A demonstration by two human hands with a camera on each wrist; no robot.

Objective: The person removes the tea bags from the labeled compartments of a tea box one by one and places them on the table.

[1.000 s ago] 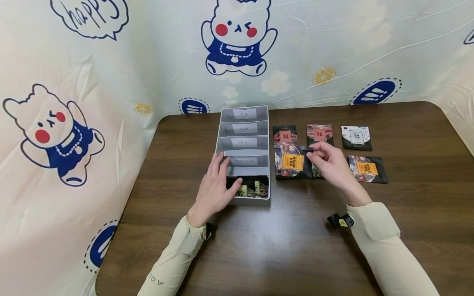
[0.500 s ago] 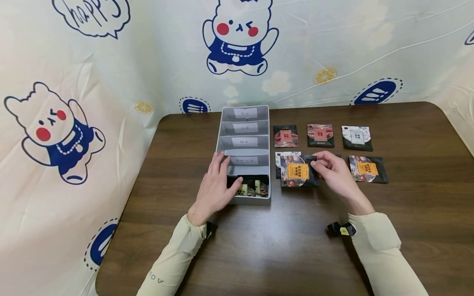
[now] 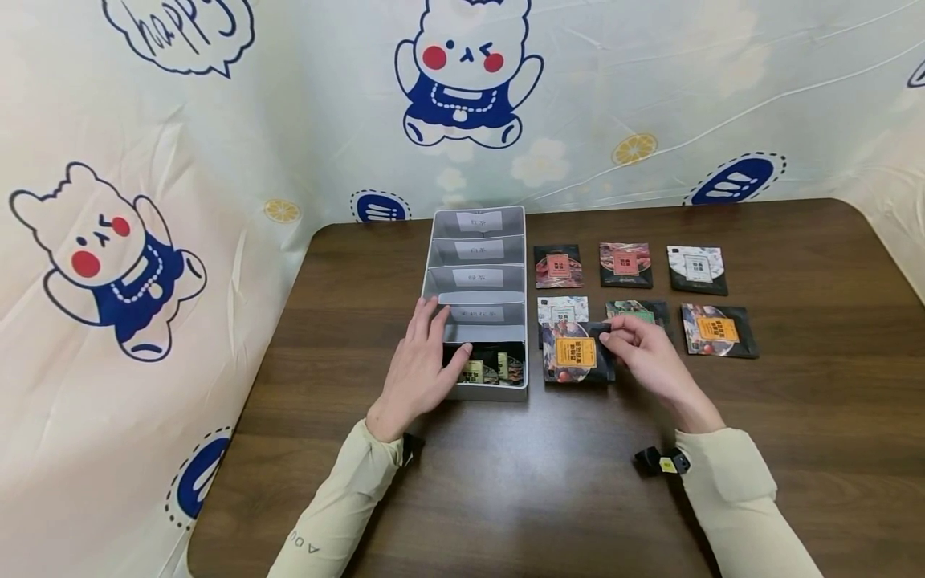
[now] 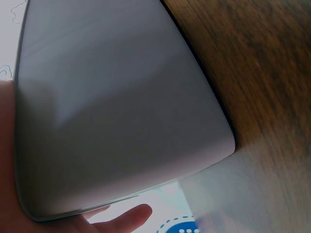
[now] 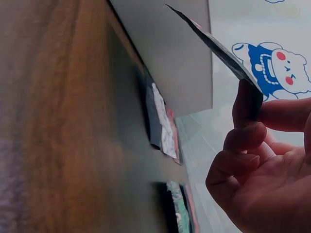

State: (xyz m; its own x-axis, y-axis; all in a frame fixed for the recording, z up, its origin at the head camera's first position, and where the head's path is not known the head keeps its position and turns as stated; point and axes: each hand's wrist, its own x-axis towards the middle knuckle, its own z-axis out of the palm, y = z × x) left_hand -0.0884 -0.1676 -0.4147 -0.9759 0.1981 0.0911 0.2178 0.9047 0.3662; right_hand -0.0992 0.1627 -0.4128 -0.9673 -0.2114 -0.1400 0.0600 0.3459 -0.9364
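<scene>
My right hand (image 3: 643,353) pinches the right edge of a dark tea sachet (image 3: 578,353) with a yellow-orange label, between thumb and fingers. In the right wrist view the tea sachet (image 5: 218,48) is seen edge-on, tilted and clear of the table. My left hand (image 3: 412,369) rests along the left rim of a grey divided box (image 3: 526,321), its fingers extended and thumb over the front compartment. The left wrist view is mostly filled by the box's grey side (image 4: 116,107). Green-labelled tea sachets (image 3: 499,368) stand in the front compartment.
Right of the box lie a red-labelled sachet (image 3: 558,266), another red one (image 3: 625,265), a white one (image 3: 697,270), a green one (image 3: 654,309), a yellow-labelled one (image 3: 719,330) and a partly covered white one (image 3: 562,307). A printed curtain (image 3: 578,96) hangs behind the table (image 3: 578,482).
My right hand has lifted the yellow-labelled tea sachet off the others and drawn it toward me, uncovering the red, white and green sachets. My left hand has stayed at the box.
</scene>
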